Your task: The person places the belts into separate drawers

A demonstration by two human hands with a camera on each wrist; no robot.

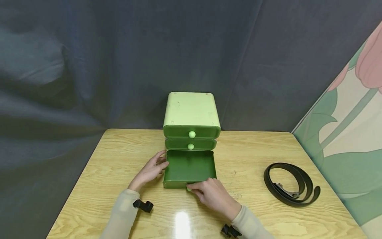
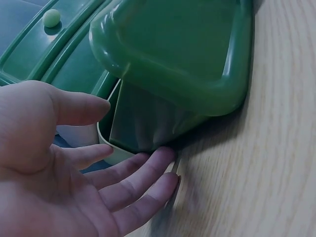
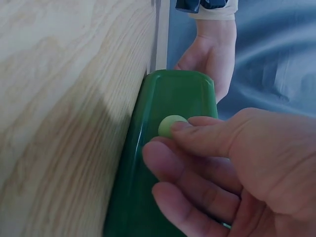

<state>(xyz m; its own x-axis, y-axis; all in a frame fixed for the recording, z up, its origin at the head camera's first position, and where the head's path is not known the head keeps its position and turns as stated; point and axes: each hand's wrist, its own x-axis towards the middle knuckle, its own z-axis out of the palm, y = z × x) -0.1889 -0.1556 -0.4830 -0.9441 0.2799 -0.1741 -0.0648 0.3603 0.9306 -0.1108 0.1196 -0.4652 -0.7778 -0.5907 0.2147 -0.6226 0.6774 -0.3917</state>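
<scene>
A small cabinet with a pale green shell and dark green drawer fronts stands at the table's back edge. Its bottom drawer is pulled far out, and the green floor inside it is bare. In the right wrist view, the thumb and index finger of my right hand pinch the round light green knob on that drawer's front. My left hand is at the cabinet's lower left side, fingers spread and fairly straight, fingertips right by the shell's edge and the drawer's side wall.
The upper drawer is closed; the middle drawer sits below it, each with a round knob. A coiled black belt with a metal buckle lies on the right of the wooden table. A dark curtain hangs behind.
</scene>
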